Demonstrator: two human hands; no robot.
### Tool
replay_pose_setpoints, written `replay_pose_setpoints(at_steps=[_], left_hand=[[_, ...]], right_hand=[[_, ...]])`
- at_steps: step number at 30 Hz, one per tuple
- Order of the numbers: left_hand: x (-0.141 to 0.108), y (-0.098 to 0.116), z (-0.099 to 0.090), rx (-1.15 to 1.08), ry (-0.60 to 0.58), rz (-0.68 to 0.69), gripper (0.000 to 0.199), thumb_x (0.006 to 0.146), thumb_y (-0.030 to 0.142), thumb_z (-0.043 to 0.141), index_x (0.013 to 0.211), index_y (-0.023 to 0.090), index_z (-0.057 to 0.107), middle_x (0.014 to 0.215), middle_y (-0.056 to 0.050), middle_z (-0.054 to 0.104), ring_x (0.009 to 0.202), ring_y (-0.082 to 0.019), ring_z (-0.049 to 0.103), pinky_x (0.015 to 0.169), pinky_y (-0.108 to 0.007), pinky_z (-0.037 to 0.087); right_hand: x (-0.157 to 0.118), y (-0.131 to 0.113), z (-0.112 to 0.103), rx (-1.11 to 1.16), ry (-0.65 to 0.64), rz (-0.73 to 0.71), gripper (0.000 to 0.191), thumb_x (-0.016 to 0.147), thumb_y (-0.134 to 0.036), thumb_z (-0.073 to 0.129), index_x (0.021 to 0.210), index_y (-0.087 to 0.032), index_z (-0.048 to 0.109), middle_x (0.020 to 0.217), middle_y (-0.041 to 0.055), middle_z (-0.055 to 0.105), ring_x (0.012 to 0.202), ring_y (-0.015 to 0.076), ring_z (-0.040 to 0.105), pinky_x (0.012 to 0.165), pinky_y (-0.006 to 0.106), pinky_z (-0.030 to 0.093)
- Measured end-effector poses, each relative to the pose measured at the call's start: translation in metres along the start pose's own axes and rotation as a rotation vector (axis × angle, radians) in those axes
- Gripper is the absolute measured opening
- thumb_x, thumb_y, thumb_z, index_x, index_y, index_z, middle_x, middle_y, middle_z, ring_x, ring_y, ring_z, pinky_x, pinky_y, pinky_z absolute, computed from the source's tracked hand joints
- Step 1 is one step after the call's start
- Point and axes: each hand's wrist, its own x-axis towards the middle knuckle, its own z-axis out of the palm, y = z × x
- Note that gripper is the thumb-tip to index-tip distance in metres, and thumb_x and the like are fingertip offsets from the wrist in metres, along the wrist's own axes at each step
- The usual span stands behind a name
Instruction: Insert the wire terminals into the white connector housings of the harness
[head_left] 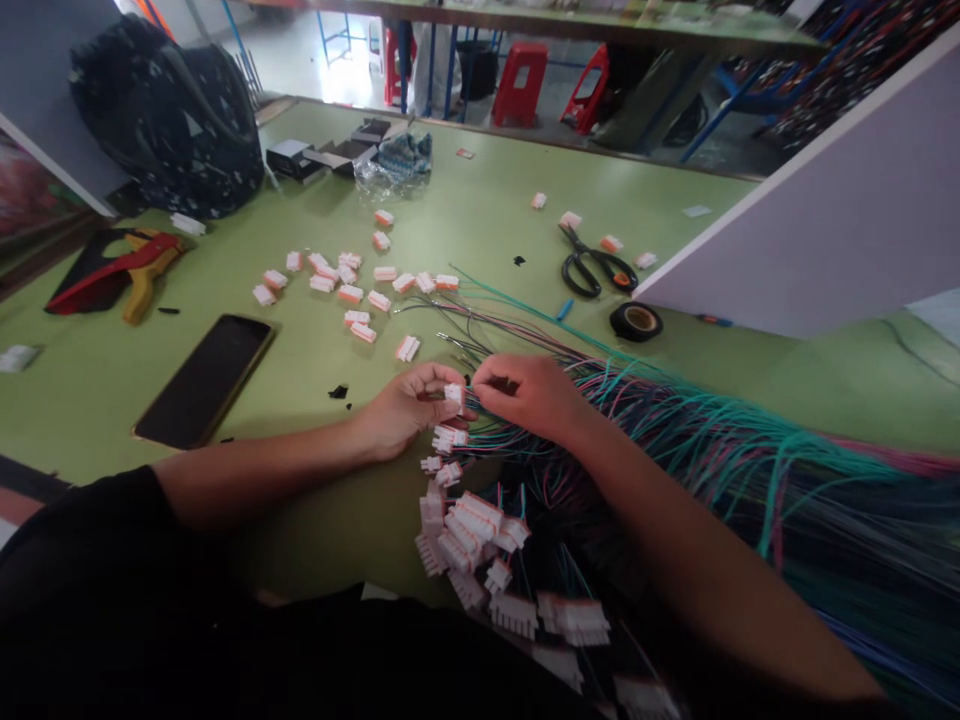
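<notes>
Between thumb and fingers my left hand (412, 405) holds a small white plug connector housing (454, 395) with an orange edge. My right hand (529, 395) is closed in a pinch just right of that housing, on a thin wire whose tip is hidden by the fingers. Thin wires run from the housing's right side under my right hand. Below my hands, wired white connectors (476, 515) hang in a cluster near my lap. A thick bundle of green, pink and dark wires (712, 430) stretches to the right, under and beyond my right forearm.
Loose connector housings (350, 293) lie scattered mid-table. At left are a phone (206, 380) and a red-and-yellow hand tool (127, 270). Black scissors (592, 265) and black tape (636, 321) lie right, beside a white panel (810, 200). A dark bag (169, 115) stands back left.
</notes>
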Motion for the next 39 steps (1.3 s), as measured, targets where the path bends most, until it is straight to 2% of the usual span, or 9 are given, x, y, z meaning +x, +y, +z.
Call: replay_pose_setpoints(at_steps=[9, 14, 17, 19, 22, 25, 28, 32, 39], left_hand=[[-0.001, -0.001, -0.003, 0.103, -0.002, 0.045, 0.026, 0.063, 0.017, 0.072, 0.083, 0.015, 0.055, 0.067, 0.002, 0.065, 0.063, -0.012, 0.065, 0.064, -0.027, 0.052], [-0.006, 0.008, 0.001, 0.274, -0.047, 0.096, 0.022, 0.070, 0.018, 0.067, 0.088, 0.016, 0.054, 0.072, 0.002, 0.063, 0.069, -0.013, 0.065, 0.068, -0.028, 0.052], [-0.022, 0.019, 0.013, 0.607, -0.165, 0.262, 0.012, 0.080, 0.022, 0.058, 0.090, 0.016, 0.055, 0.081, -0.003, 0.064, 0.074, -0.012, 0.063, 0.067, -0.026, 0.051], [-0.037, 0.020, 0.022, 0.874, -0.329, 0.441, 0.021, 0.086, 0.029, 0.052, 0.102, 0.016, 0.056, 0.097, -0.009, 0.065, 0.086, -0.017, 0.063, 0.074, -0.029, 0.052], [-0.056, 0.009, 0.031, 1.230, -0.533, 0.762, 0.054, 0.083, 0.048, 0.053, 0.122, 0.011, 0.047, 0.118, -0.020, 0.058, 0.117, -0.033, 0.050, 0.097, -0.048, 0.043], [-0.063, -0.006, 0.033, 1.457, -0.583, 0.792, 0.071, 0.081, 0.058, 0.048, 0.130, 0.008, 0.039, 0.126, -0.024, 0.051, 0.123, -0.040, 0.042, 0.099, -0.056, 0.037], [-0.061, -0.013, 0.030, 1.507, -0.601, 0.793, 0.075, 0.081, 0.063, 0.043, 0.133, 0.009, 0.036, 0.128, -0.025, 0.048, 0.125, -0.039, 0.040, 0.100, -0.055, 0.036], [-0.057, -0.011, 0.027, 1.498, -0.585, 0.815, 0.073, 0.081, 0.063, 0.044, 0.132, 0.010, 0.038, 0.127, -0.023, 0.051, 0.124, -0.036, 0.042, 0.103, -0.051, 0.034], [-0.054, 0.005, 0.022, 1.439, -0.553, 0.827, 0.068, 0.081, 0.062, 0.045, 0.129, 0.013, 0.045, 0.124, -0.017, 0.059, 0.121, -0.032, 0.049, 0.107, -0.050, 0.029]], right_hand=[[0.000, -0.003, 0.007, -0.142, -0.031, -0.063, 0.019, 0.074, -0.021, 0.045, 0.061, -0.018, 0.058, 0.060, 0.0002, 0.058, 0.056, 0.0095, 0.046, 0.056, 0.024, 0.031], [0.003, 0.005, -0.011, 0.091, -0.157, -0.010, 0.020, 0.076, -0.031, 0.050, 0.068, -0.017, 0.063, 0.064, -0.0007, 0.061, 0.059, 0.0096, 0.050, 0.058, 0.023, 0.034], [0.004, 0.011, -0.023, 0.141, -0.073, 0.034, 0.022, 0.076, -0.035, 0.051, 0.072, -0.017, 0.063, 0.070, 0.0006, 0.063, 0.062, 0.0105, 0.052, 0.059, 0.024, 0.037], [0.003, 0.011, -0.023, 0.053, -0.046, 0.046, 0.017, 0.076, -0.030, 0.051, 0.072, -0.017, 0.062, 0.070, 0.0009, 0.064, 0.062, 0.0107, 0.052, 0.060, 0.024, 0.036], [0.001, 0.002, -0.012, -0.209, -0.188, 0.029, 0.015, 0.076, -0.022, 0.050, 0.071, -0.017, 0.063, 0.071, 0.0023, 0.065, 0.064, 0.0125, 0.053, 0.059, 0.025, 0.033], [-0.001, -0.010, 0.002, -0.479, -0.278, 0.004, 0.017, 0.078, -0.019, 0.047, 0.075, -0.017, 0.064, 0.079, 0.0060, 0.068, 0.070, 0.0161, 0.056, 0.057, 0.027, 0.029], [-0.003, -0.018, 0.010, -0.611, -0.281, 0.025, 0.018, 0.079, -0.020, 0.047, 0.082, -0.016, 0.064, 0.087, 0.0084, 0.068, 0.073, 0.0177, 0.058, 0.055, 0.028, 0.026], [-0.002, -0.019, 0.011, -0.623, -0.280, 0.060, 0.017, 0.079, -0.018, 0.045, 0.081, -0.016, 0.062, 0.083, 0.0078, 0.067, 0.071, 0.0170, 0.057, 0.054, 0.028, 0.025], [0.003, -0.004, 0.010, -0.333, -0.231, 0.172, 0.012, 0.075, -0.023, 0.051, 0.071, -0.019, 0.061, 0.066, 0.0012, 0.063, 0.061, 0.0132, 0.052, 0.055, 0.024, 0.031]])
